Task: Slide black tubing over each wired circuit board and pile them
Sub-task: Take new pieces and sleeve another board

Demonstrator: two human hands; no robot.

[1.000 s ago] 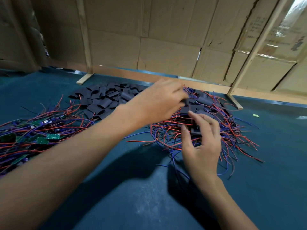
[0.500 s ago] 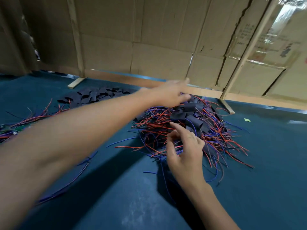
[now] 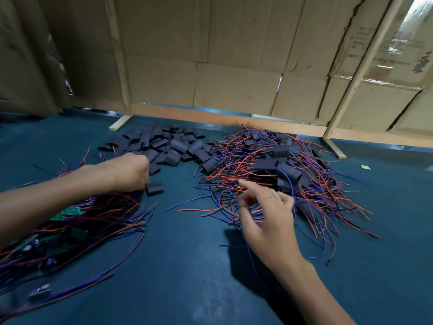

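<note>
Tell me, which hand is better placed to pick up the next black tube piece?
Probably the left hand: it rests beside a loose tube piece, at the edge of the tube pile. The right hand hovers open by the finished pile.

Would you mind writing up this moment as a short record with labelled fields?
surface: dark blue mat
tubing pile: loose black pieces, far centre
bare boards: green, red and blue wires, near left
finished pile: sleeved boards with wires, right
left hand: over the bare boards' far edge, at one tubing piece; grip hidden
right hand: above finished pile's near edge, fingers loose, holding nothing
backdrop: cardboard wall on wooden frame
</note>
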